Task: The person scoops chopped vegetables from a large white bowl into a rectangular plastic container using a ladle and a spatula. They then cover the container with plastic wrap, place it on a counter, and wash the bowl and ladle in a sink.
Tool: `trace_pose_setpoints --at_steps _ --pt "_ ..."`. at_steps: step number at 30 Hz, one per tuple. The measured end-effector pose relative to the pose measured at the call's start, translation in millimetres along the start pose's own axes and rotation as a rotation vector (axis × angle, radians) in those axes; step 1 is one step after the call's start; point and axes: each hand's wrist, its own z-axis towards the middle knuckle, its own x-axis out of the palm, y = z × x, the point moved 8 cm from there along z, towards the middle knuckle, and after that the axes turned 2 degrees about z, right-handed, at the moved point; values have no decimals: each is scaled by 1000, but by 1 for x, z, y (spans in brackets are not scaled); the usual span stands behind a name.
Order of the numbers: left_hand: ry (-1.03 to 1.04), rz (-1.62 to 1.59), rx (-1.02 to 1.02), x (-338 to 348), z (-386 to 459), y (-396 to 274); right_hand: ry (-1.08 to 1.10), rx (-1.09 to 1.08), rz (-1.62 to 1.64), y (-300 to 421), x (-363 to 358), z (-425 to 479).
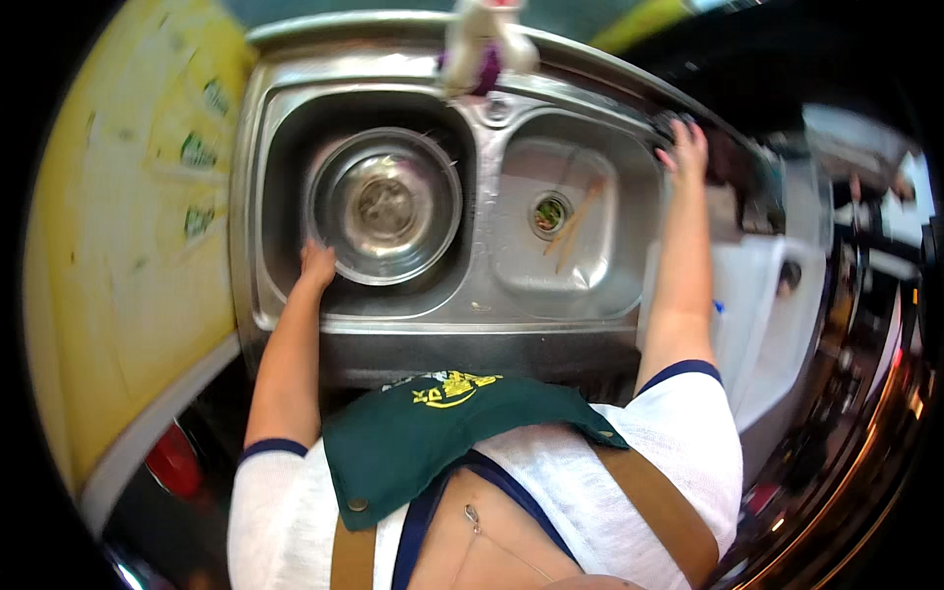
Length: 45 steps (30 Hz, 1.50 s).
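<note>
A round stainless steel bowl (431, 240) sits in the left basin (284, 162) of a double steel sink, with what looks like a little water in its bottom. At its near left edge, my left hand (318, 264) grips the rim. My right hand (687, 151) reaches to the sink's far right corner, its fingers on a small dark, shiny object (667, 125) too blurred to name. Whether that hand is closed on it I cannot tell. In the right basin (516, 166), thin wooden sticks (571, 228) lie beside a drain strainer (551, 215) that holds green scraps.
A blurred white and purple thing (483, 51) hangs over the sink's back middle, covering the tap area. A yellow wall panel (140, 221) rises along the left. White plastic bins (745, 324) stand at the right. Another person (877, 199) is in the right background.
</note>
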Motion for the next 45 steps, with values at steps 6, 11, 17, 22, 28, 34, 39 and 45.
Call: trace_pose_setpoints --at_steps 6,11,17,22,28,34,39,45 --pt "22 -126 -201 -8 -65 -76 -240 -119 -611 -32 -107 131" --pt "22 -172 -249 -25 -88 -107 -4 -660 -352 43 -24 7" --pt "53 -151 -223 -38 -100 -134 943 -992 -456 32 171 -256" --pt "28 -168 -207 -38 -102 -152 1016 -1144 -945 -49 247 -226" --pt "44 -183 -232 -34 -112 -165 1217 -772 -1207 -110 195 -266" --pt "84 -146 -246 -36 -116 -175 1476 -756 -1404 -119 196 -279" --pt "88 -192 -240 -39 -117 -183 1206 -1222 -1652 -86 226 -226" --pt "163 -233 -225 -17 -114 -187 1494 -664 -1289 -132 186 -307"
